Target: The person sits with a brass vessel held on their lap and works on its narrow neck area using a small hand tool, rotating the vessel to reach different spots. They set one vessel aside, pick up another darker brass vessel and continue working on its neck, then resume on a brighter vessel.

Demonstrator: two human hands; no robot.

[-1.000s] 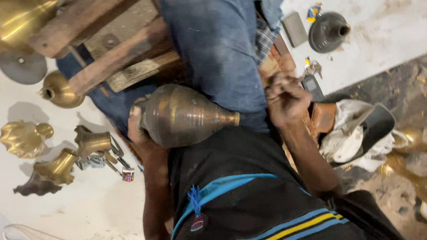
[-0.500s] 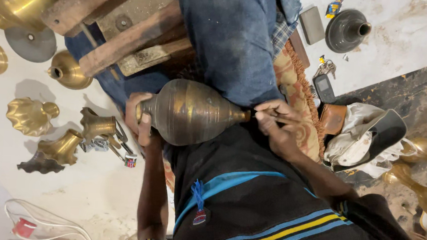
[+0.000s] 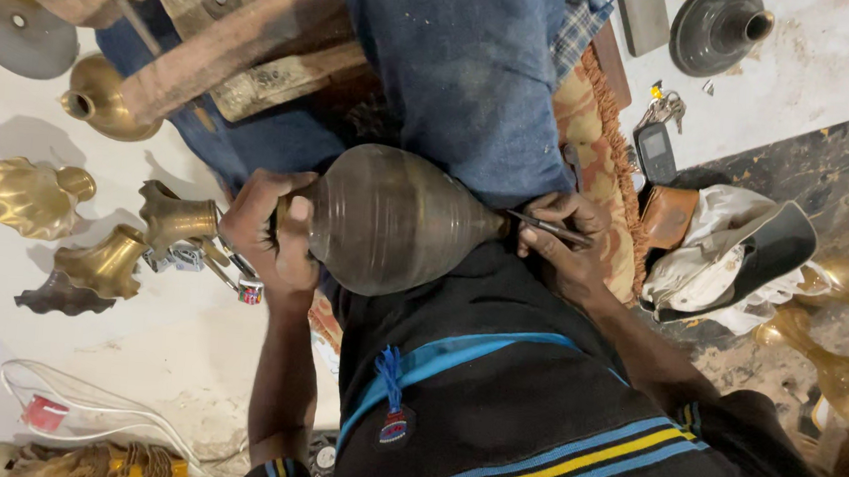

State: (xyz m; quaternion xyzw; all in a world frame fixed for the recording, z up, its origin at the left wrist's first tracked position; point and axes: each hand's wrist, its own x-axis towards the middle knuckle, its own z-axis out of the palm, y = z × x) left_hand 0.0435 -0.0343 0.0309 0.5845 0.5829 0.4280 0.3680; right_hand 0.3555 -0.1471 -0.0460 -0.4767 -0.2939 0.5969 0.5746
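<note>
Across my lap lies the brass vase point(image 3: 396, 222), its wide end clamped in my left hand point(image 3: 268, 230). My right hand point(image 3: 559, 240) pinches a thin graver point(image 3: 548, 227) at the narrow neck. I judge the engraving is underway; next stroke wants a steady vase and light pressure.

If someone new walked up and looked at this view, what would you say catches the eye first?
First the big dark brass vessel, onion-shaped and lying on its side across the person's lap at centre. The left hand cups its wide end, while the right hand holds a thin dark tool at its narrow neck. Next, the bright flower-shaped brass pieces on the white floor at far left.
</note>
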